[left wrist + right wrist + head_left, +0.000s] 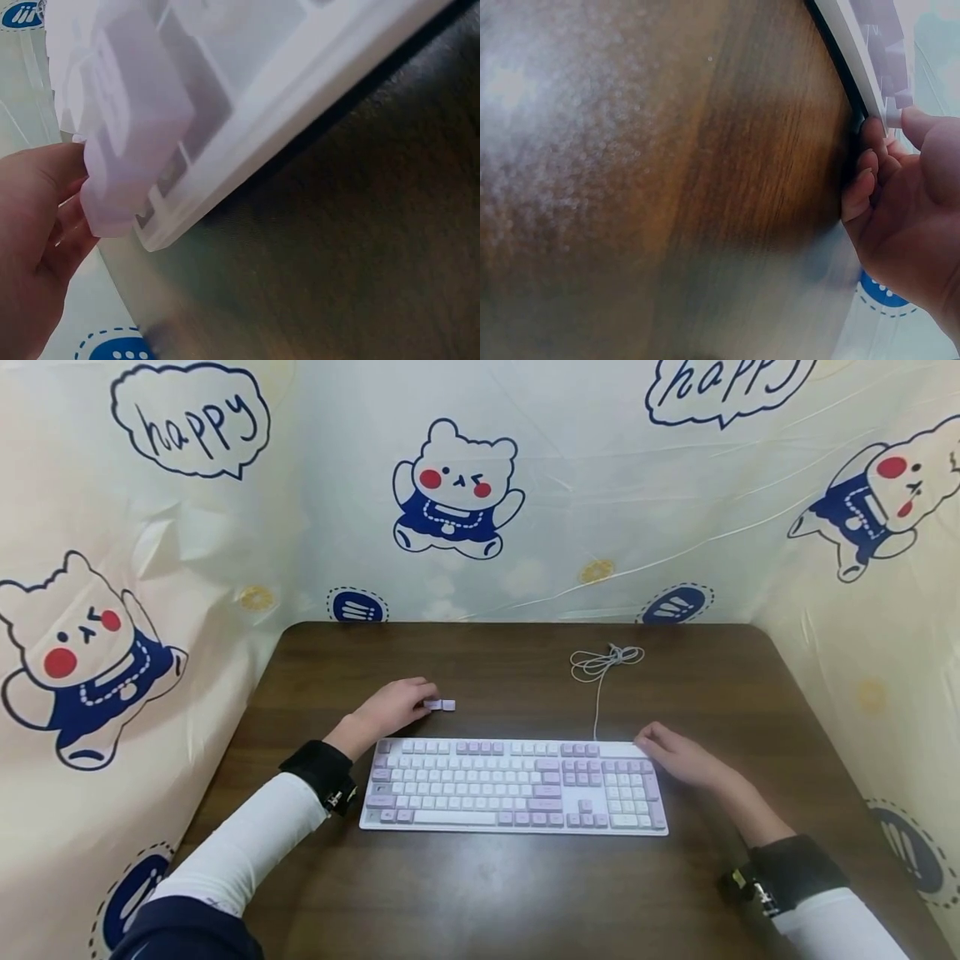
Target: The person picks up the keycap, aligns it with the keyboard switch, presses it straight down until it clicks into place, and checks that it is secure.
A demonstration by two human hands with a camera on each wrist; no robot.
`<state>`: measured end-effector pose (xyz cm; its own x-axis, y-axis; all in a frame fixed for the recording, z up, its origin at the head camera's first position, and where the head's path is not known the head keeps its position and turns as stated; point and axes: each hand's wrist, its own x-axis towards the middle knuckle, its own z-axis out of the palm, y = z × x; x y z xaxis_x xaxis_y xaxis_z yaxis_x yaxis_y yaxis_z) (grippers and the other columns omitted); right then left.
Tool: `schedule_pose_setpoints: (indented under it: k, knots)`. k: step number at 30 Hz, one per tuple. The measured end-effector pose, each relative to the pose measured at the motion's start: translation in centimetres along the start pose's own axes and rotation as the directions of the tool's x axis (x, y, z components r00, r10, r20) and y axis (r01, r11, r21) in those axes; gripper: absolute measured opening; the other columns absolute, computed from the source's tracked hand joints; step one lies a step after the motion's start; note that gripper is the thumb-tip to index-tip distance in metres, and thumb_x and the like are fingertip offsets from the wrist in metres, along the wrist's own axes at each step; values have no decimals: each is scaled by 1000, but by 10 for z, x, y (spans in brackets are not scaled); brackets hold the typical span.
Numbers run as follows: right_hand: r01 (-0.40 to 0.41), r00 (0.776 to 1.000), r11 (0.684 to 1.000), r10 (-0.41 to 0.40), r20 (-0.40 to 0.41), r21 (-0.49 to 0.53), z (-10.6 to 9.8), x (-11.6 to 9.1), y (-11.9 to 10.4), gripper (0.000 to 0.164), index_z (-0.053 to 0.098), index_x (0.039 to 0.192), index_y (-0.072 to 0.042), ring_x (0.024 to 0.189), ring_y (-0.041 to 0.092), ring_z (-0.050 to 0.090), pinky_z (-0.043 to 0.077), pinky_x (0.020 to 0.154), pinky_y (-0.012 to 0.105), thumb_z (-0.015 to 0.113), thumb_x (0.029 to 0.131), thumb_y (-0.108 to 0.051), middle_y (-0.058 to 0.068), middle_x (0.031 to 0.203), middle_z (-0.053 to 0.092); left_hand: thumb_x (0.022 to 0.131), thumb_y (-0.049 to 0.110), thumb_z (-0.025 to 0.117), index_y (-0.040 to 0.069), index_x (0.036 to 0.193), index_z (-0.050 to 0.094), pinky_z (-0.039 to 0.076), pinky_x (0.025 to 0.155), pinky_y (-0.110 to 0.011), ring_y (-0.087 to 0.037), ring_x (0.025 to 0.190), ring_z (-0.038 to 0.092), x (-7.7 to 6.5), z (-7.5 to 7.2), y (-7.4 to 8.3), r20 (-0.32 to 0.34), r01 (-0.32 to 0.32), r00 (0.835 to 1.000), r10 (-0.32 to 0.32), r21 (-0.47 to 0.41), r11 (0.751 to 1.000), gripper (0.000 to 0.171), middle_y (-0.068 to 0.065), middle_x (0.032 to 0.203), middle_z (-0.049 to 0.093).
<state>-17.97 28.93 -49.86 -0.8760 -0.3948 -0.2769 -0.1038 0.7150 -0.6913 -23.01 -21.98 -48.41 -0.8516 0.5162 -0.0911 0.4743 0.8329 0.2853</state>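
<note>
A white and lilac keyboard [480, 785] lies on the brown table. Behind its upper left corner, my left hand [397, 706] has its fingertips at a small pale lilac keycap [433, 704], pinching it. A second keycap [448, 705] sits just to the right. In the left wrist view, lilac keys [142, 82] hide the fingertips of that hand [37, 225]. My right hand [678, 754] grips the keyboard's upper right corner. In the right wrist view, its thumb [922, 127] is on top and the other fingers are curled at the edge below.
A white cable [596, 693] runs back from the keyboard to a tied bundle [607, 662]. The wooden table [480, 893] meets a printed sheet [570, 485] behind and at both sides. Both wrists wear black bands [321, 772].
</note>
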Motion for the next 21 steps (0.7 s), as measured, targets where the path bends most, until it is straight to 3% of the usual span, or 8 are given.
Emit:
schedule_pose_setpoints:
  k: [10, 16, 21]
  knots:
    - [2, 1000, 1000, -3, 16, 13, -1, 0, -3, 35, 55, 124, -2, 99, 26, 60, 47, 80, 39, 47, 112, -34, 11, 107, 63, 98, 9, 73, 6, 119, 75, 56, 93, -45, -24, 101, 68, -26, -14, -5, -45, -22, 999, 17, -128, 991, 22, -9, 113, 74]
    - [-8, 1000, 1000, 8, 17, -3, -3, 0, -2, 38, 54, 125, -1, 99, 26, 60, 46, 80, 39, 46, 112, -36, 11, 108, 63, 95, 9, 77, 9, 116, 78, 57, 91, -44, -22, 98, 66, -58, -30, 0, -95, 21, 994, -48, -268, 963, 21, -6, 111, 74]
    - [-11, 999, 1000, 11, 30, 4, -1, -2, -3, 39, 53, 126, -1, 99, 27, 61, 47, 79, 39, 45, 112, -37, 11, 108, 64, 94, 9, 78, 11, 114, 80, 57, 87, -41, -19, 96, 65, -94, -33, 3, -107, 64, 989, -106, -337, 939, 20, -3, 108, 74]
